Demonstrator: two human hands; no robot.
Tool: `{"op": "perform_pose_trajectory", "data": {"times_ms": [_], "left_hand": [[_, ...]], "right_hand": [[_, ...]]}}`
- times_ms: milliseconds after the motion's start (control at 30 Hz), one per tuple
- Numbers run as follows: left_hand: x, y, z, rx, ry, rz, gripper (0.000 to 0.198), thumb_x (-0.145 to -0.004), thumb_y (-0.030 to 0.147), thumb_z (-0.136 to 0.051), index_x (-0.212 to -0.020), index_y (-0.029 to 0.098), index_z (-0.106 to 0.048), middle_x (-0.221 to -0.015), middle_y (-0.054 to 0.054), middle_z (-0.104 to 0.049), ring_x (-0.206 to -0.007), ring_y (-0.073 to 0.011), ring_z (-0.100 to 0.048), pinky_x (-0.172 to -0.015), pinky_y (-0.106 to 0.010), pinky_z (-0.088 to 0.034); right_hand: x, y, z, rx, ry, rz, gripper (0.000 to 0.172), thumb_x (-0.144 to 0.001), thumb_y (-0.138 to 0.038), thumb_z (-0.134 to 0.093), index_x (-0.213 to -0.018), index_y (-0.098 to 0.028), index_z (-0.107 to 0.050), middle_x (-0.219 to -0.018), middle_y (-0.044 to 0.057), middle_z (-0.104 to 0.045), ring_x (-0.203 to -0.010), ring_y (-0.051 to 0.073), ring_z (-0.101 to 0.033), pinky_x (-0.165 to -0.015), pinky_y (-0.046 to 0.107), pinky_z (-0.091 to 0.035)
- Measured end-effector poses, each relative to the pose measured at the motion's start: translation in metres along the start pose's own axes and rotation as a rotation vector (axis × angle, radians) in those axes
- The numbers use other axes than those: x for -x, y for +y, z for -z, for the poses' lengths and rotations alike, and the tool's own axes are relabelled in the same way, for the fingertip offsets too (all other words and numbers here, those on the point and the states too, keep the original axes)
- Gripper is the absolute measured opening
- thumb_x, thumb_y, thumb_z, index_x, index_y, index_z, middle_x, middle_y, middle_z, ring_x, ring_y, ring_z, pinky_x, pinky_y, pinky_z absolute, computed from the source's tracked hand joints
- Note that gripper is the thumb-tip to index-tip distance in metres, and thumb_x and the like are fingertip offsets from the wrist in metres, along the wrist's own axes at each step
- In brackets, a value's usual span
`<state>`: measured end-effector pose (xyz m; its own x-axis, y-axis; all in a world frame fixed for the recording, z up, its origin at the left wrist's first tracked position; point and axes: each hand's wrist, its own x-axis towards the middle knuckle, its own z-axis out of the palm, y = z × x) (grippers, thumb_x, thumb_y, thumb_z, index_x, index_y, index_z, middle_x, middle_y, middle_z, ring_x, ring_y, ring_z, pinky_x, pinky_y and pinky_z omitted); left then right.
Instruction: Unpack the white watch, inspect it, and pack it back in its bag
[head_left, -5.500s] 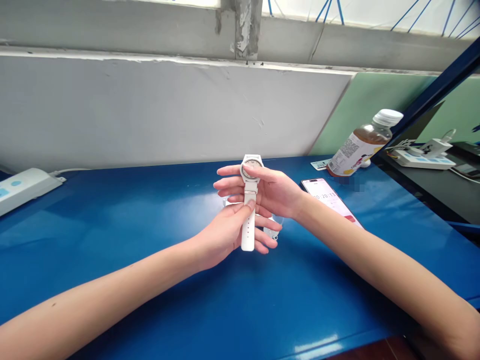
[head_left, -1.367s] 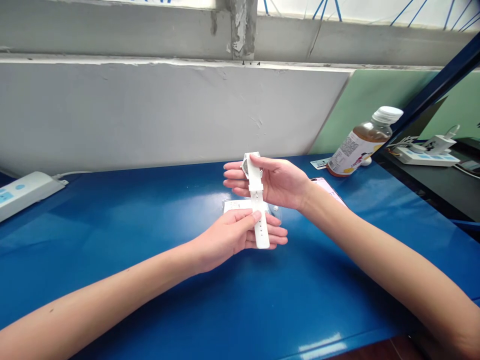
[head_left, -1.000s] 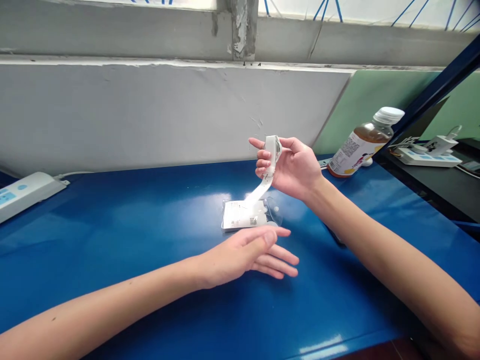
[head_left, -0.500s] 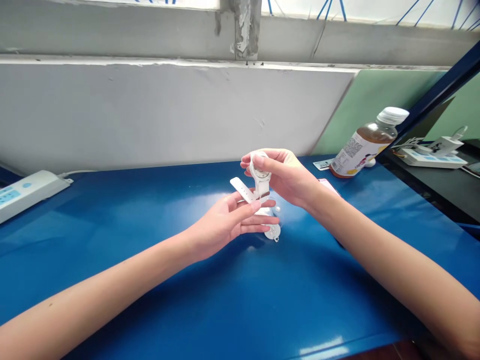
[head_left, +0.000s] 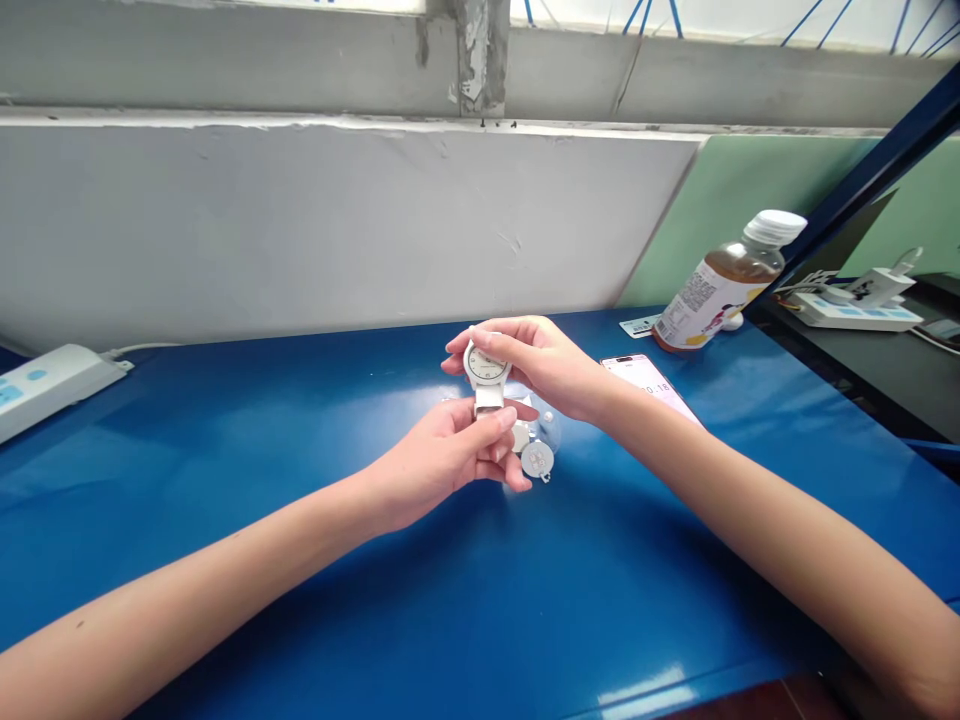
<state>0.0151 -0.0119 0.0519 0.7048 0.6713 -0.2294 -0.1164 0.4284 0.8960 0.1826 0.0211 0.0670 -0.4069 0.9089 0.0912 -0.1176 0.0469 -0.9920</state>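
A white wristwatch (head_left: 487, 364) is held up above the table, its round dial turned toward me. My right hand (head_left: 536, 360) grips the watch case from the right, with the thumb at the rim of the dial. Lower down, my left hand (head_left: 457, 445) pinches the white strap near its lower end between thumb and fingers. Behind and below the left fingers lies a round silvery-white disc (head_left: 537, 460) with a small loop. Beside it is a clear plastic piece (head_left: 550, 430), partly hidden by my hands.
A phone (head_left: 651, 385) with a lit screen lies on the blue table (head_left: 262, 430), partly behind my right forearm. Further back stands a drink bottle (head_left: 727, 280) with a white cap. A power strip (head_left: 60, 385) sits at the left, another (head_left: 855, 310) at the right.
The watch has moved slightly left and down, and its dial now faces me. The loose strap end no longer sticks out left. More of the disc and the phone shows.
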Motion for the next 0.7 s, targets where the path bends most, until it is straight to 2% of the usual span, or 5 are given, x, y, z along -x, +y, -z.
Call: {"op": "perform_pose_trajectory", "data": {"times_ms": [100, 167, 333, 500, 700], "left_hand": [[0.0008, -0.0016, -0.0004, 0.016, -0.005, 0.012, 0.033, -0.095, 0.039, -0.065, -0.111, 0.011, -0.066, -0.064, 0.005, -0.050, -0.057, -0.0131, -0.061, -0.077, -0.040, -0.057], [0.0005, -0.0019, -0.0003, 0.015, 0.000, 0.025, 0.034, -0.094, 0.041, -0.065, -0.111, 0.011, -0.066, -0.065, 0.004, -0.050, -0.057, -0.0133, -0.060, -0.077, -0.039, -0.056], [-0.0018, 0.0007, 0.0032, 0.051, 0.047, 0.019, 0.037, -0.093, 0.044, -0.066, -0.110, 0.011, -0.066, -0.071, 0.000, -0.058, -0.063, -0.0148, -0.061, -0.075, -0.035, -0.055], [-0.0029, 0.0004, 0.0075, 0.075, 0.024, -0.003, 0.038, -0.093, 0.045, -0.067, -0.108, 0.010, -0.068, -0.085, -0.009, -0.070, -0.074, -0.0183, -0.067, -0.078, -0.033, -0.054], [-0.0012, -0.0014, 0.0066, 0.028, -0.033, 0.065, 0.039, -0.091, 0.046, -0.069, -0.105, 0.009, -0.071, -0.093, -0.014, -0.075, -0.084, -0.0217, -0.072, -0.083, -0.034, -0.055]], "right_hand": [[-0.0003, 0.0017, -0.0001, -0.060, -0.083, -0.062, 0.029, -0.091, -0.045, -0.064, -0.108, -0.022, -0.072, -0.098, 0.006, -0.077, -0.063, 0.013, -0.066, -0.040, 0.020, -0.042], [-0.0001, 0.0016, -0.0001, -0.069, -0.098, -0.063, 0.028, -0.091, -0.042, -0.065, -0.111, -0.023, -0.070, -0.097, 0.005, -0.077, -0.059, 0.013, -0.065, -0.037, 0.020, -0.039], [0.0004, -0.0005, 0.0002, -0.129, -0.026, -0.019, 0.026, -0.089, -0.037, -0.069, -0.111, -0.023, -0.070, -0.098, 0.007, -0.078, -0.094, 0.020, -0.072, -0.061, 0.023, -0.056], [-0.0004, -0.0014, -0.0002, -0.169, 0.030, -0.019, 0.022, -0.090, -0.031, -0.068, -0.110, -0.023, -0.071, -0.097, 0.007, -0.079, -0.095, 0.020, -0.072, -0.076, 0.030, -0.059], [-0.0020, -0.0046, 0.0000, -0.285, 0.009, -0.053, 0.021, -0.095, -0.030, -0.060, -0.109, -0.020, -0.071, -0.098, 0.007, -0.079, -0.093, 0.020, -0.074, -0.092, 0.037, -0.056]]}}
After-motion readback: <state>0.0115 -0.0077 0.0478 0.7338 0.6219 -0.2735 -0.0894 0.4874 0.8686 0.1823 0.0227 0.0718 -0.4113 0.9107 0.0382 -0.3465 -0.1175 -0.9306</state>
